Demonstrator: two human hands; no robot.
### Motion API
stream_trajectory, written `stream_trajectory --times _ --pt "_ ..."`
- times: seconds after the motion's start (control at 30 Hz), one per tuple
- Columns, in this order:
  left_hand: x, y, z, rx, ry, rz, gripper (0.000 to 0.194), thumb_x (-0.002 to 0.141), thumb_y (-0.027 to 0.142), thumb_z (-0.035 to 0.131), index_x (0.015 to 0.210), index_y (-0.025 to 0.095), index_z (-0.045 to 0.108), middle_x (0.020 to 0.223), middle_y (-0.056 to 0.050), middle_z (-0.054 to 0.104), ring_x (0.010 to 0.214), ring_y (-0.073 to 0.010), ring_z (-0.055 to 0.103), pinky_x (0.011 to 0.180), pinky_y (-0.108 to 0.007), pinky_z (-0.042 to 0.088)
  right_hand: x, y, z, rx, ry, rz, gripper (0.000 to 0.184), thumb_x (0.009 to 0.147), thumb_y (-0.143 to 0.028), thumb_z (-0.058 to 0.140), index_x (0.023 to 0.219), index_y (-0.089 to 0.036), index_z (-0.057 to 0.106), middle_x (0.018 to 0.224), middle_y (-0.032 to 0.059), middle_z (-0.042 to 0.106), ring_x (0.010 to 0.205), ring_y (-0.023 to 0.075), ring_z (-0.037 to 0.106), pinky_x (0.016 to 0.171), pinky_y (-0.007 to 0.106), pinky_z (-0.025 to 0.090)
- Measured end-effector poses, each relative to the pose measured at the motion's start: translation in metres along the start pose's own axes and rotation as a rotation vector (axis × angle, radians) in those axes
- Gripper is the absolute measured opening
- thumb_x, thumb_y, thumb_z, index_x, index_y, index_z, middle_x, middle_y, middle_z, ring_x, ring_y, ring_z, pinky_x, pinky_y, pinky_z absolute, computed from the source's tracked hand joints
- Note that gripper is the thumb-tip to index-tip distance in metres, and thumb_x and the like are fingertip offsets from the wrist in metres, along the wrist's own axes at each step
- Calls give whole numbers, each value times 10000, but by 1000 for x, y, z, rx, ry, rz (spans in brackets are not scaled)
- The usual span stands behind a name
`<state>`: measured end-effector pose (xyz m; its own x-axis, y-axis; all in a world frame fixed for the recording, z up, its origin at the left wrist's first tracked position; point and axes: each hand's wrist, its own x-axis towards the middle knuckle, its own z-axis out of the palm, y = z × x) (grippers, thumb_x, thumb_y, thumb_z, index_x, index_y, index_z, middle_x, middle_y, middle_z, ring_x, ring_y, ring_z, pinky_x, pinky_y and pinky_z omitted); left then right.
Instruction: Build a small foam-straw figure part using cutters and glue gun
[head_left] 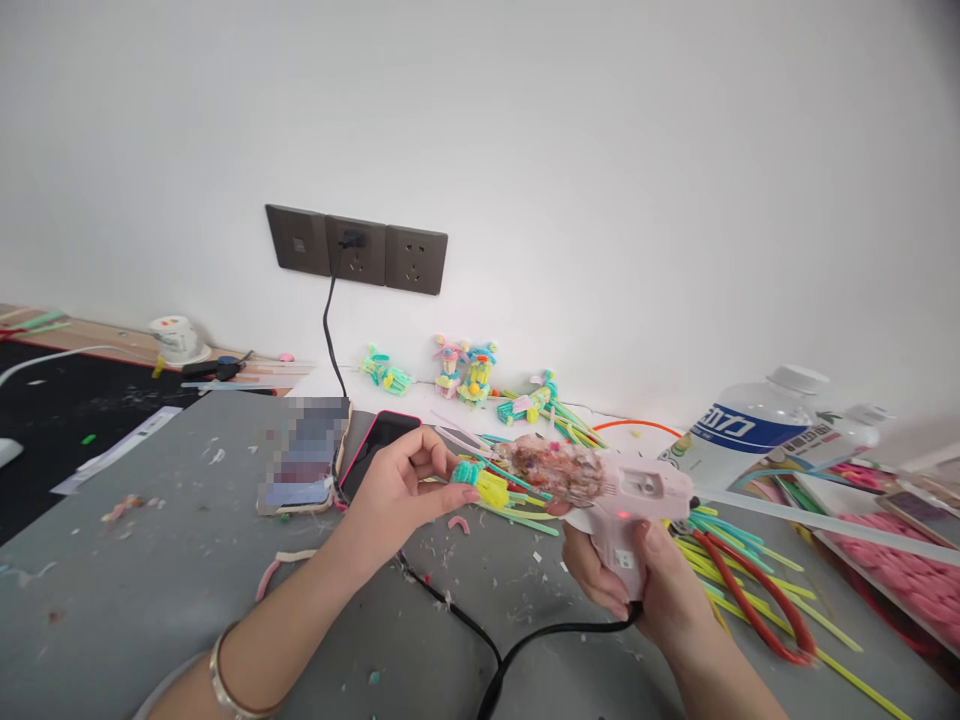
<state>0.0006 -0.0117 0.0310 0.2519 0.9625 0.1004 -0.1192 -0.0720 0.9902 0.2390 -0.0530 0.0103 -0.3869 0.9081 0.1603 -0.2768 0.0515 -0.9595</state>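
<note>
My right hand [667, 575] is wrapped round the handle of a pale pink hot glue gun [626, 500], with its front end crusted in glue and a small red light showing. A clear glue stick [817, 522] sticks out of its back. Between thumb and fingers, my left hand [412, 485] pinches a small turquoise and yellow pipe-cleaner figure [480, 482]. The gun's nozzle points at the figure's upper side; whether they touch I cannot tell. A black cord [559, 632] runs down from the gun's handle.
Finished-looking pipe-cleaner figures [478, 375] lean by the wall. Two phones [307, 455] lie left of my left hand. Yellow and green pipe cleaners [787, 590] spread at right, near a large plastic bottle [739, 430]. A wall socket [356, 250] holds a black plug. Scraps dot the grey mat [187, 560].
</note>
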Motion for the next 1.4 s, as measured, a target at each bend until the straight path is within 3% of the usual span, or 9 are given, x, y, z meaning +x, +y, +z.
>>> stream_trajectory --times 0.2,0.47,0.67,0.77,0.97,1.27,1.4 --pt "3 -3 -3 -3 17 53 399 657 349 818 682 192 453 777 -17 592 655 -119 563 549 -218 503 -1 -3 3 -12 61 36 556 857 -681 492 897 -147 641 481 -73 335 353 59 188 365 220 173" --pt "3 -4 -3 -24 29 73 370 666 284 813 681 193 455 748 -6 562 699 -128 567 564 -206 491 -1 -1 0 -4 3 11 519 892 -645 467 951 -156 632 505 -72 344 362 54 202 368 201 199" --pt "3 -2 -2 -68 8 81 349 674 247 807 681 192 462 758 -2 571 713 -124 565 582 -203 487 -2 -5 3 -58 11 53 562 873 -678 468 631 -174 520 500 -57 321 377 51 214 382 214 185" --pt "3 2 -1 -73 11 83 359 662 233 810 669 190 453 742 4 562 683 -115 545 576 -202 477 -2 -6 1 -101 -3 65 600 872 -696 448 566 -180 459 497 -48 317 383 54 227 383 220 173" --pt "2 8 -2 -67 19 29 353 672 206 795 666 183 442 751 10 548 667 -95 510 564 -184 443 -3 -3 -3 -105 -9 51 590 878 -682 455 578 -174 471 499 -46 330 387 56 246 386 218 188" --pt "2 2 -3 -63 8 63 334 699 195 780 690 188 446 762 5 538 743 -117 533 594 -183 446 -5 -1 -6 -118 -20 57 581 886 -677 449 596 -174 473 507 -42 344 397 56 248 382 216 197" --pt "3 2 -3 -52 25 67 342 691 213 789 693 190 448 761 9 532 723 -116 536 582 -188 447 -6 1 -7 -122 -2 18 509 913 -631 452 697 -175 516 516 -50 356 404 60 251 385 210 211"
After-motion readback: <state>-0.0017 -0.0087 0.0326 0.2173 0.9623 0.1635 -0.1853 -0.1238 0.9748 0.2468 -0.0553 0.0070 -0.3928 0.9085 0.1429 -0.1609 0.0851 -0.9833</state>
